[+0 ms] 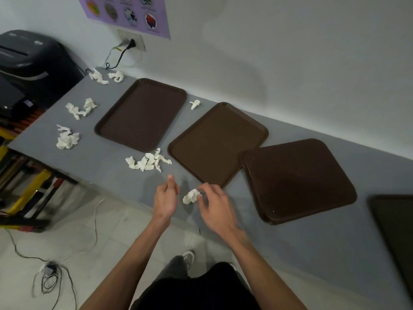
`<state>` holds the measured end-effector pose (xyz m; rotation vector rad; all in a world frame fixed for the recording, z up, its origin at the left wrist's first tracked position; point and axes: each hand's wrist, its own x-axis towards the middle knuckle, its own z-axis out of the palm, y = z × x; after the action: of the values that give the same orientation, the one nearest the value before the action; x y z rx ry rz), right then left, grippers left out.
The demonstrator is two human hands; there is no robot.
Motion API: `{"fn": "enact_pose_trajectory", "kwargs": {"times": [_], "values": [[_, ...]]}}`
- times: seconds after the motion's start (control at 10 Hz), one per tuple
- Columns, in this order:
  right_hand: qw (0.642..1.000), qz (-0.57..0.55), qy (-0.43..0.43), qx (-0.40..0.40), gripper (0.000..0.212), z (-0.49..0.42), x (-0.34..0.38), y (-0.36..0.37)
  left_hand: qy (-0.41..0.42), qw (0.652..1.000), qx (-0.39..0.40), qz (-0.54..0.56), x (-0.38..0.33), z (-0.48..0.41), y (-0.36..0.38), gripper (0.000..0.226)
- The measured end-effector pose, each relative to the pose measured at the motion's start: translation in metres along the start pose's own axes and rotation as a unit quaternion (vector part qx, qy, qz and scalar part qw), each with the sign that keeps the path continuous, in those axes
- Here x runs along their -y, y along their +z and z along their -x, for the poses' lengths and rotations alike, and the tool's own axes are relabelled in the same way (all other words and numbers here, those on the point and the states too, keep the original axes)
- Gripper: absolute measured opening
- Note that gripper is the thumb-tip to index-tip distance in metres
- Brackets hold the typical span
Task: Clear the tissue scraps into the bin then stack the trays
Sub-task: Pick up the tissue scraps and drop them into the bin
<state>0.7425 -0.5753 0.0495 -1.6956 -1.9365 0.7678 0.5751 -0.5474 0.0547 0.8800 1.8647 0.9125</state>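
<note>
A smooth grey tabletop runs along a pale wall, and the middle tray, a dark brown plastic rectangle with rounded corners, a raised rim and a finely textured floor, lies near its centre. Far to the left of the middle tray, off the tabletop's end, stands a bulky black machine with a slot in its top. A right tray of the same make touches the middle tray's right corner, and a second rim shows beneath its near edge. A left tray lies just apart on the other side, and a fourth tray is cut off by the frame well to the right. A purple poster hangs on the wall above and left of the middle tray; its print is too blurred to read. At the middle tray's near corner the right hand, motion-blurred, pinches a small white crumpled tissue scrap. The left hand, just beyond that scrap, has loosely curled fingers and holds nothing. A twisted tissue clump lies just beside the middle tray's left edge. A tiny tissue bit sits by the middle tray's far corner. More tissue wads lie past the left tray.
</note>
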Motion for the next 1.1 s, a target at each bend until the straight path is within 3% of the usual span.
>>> {"fn": "enact_pose_trajectory", "kwargs": {"times": [0.1, 0.3, 0.4, 0.5, 0.6, 0.7, 1.1], "values": [[0.992, 0.104, 0.014, 0.069, 0.039, -0.016, 0.004, 0.046, 0.003, 0.999, 0.042, -0.025, -0.001, -0.012, -0.022, 0.049], [0.986, 0.075, 0.087, 0.122, 0.041, -0.024, 0.005, 0.117, -0.012, 0.988, 0.145, -0.05, 0.025, -0.044, -0.057, 0.018], [0.984, -0.004, 0.16, 0.073, 0.04, -0.013, 0.002, 0.12, -0.016, 0.979, 0.191, -0.068, 0.032, -0.05, -0.062, 0.014], [0.963, -0.129, 0.237, 0.008, 0.034, -0.004, 0.0, 0.106, 0.016, 0.967, 0.233, -0.1, 0.035, -0.046, -0.061, 0.021], [0.937, -0.177, 0.298, -0.052, 0.028, 0.005, -0.01, 0.093, 0.059, 0.944, 0.289, -0.15, 0.035, -0.036, -0.05, 0.026], [0.946, -0.124, 0.291, -0.066, 0.027, 0.03, -0.014, 0.06, 0.1, 0.916, 0.341, -0.187, 0.026, -0.022, -0.028, 0.027], [0.867, -0.137, 0.331, -0.347, 0.017, 0.177, -0.077, -0.061, 0.211, 0.821, 0.476, -0.232, 0.003, 0.107, 0.111, 0.016]]}}
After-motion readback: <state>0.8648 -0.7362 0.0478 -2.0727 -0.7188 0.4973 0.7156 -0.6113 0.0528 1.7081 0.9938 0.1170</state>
